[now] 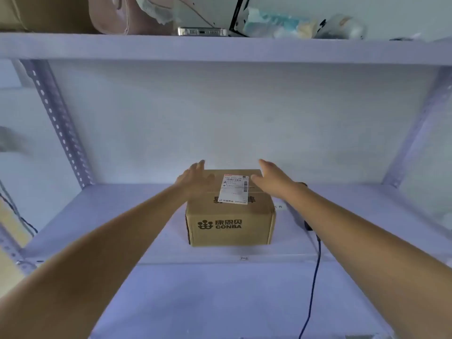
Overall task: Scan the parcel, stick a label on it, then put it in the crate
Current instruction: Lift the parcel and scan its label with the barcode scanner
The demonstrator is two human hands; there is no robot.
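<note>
The parcel (230, 216), a brown cardboard box printed "CONBA" on its near face, sits on the middle shelf (97, 216) of a pale metal rack, roughly centred and set towards the back of the shelf. A white shipping label (234, 189) is stuck on its top face and folds slightly over the near top edge.

Both bare arms reach forward from the bottom corners of the view. The left hand (194, 177) lies over the far left corner of the box top, fingers spread and flat; its grip is released, nothing held. Whether the palm touches the cardboard cannot be told. The right hand (271, 178) is at the far right corner of the box top, fingers extended and together, thumb pointing towards the label; its grip is likewise released, and contact with the box cannot be confirmed.

A dark cable (313, 285) runs from the near edge of the shelf up under the right forearm to a dark object largely hidden behind that arm.

The upper shelf (220, 48) carries a pink bag (110, 13), a silver flat device (201, 31) and crumpled plastic packaging (305, 25). Perforated uprights (58, 121) frame the rack on both sides.
</note>
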